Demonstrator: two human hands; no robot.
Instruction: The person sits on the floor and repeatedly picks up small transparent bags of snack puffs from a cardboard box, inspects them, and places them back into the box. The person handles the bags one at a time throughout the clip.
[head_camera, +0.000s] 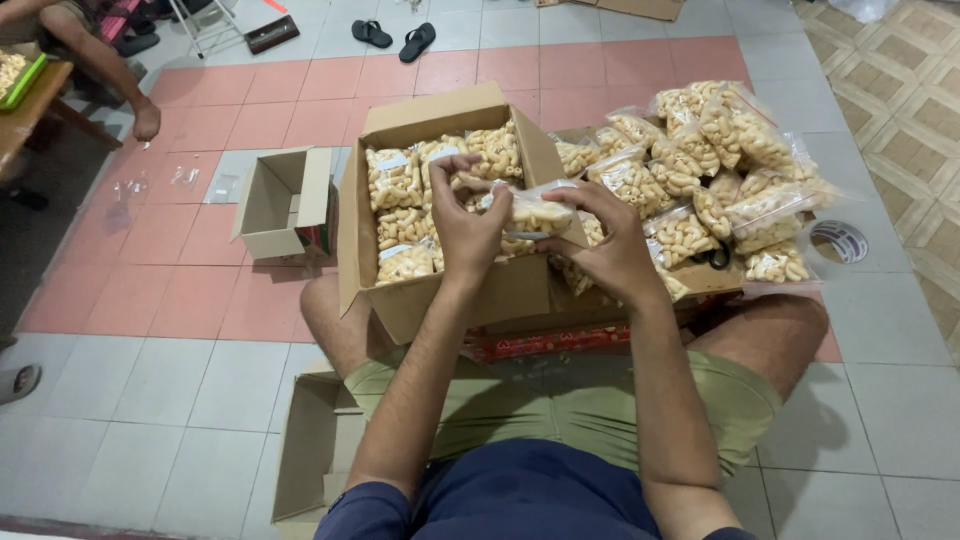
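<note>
Cardboard box (455, 290) full of snack bags (394, 180)

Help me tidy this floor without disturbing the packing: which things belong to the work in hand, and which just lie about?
In use:
left hand and right hand, both holding a clear snack bag
open carton, part filled
heap of filled bags

Lying about:
small empty box
tape roll
black sandals
</note>
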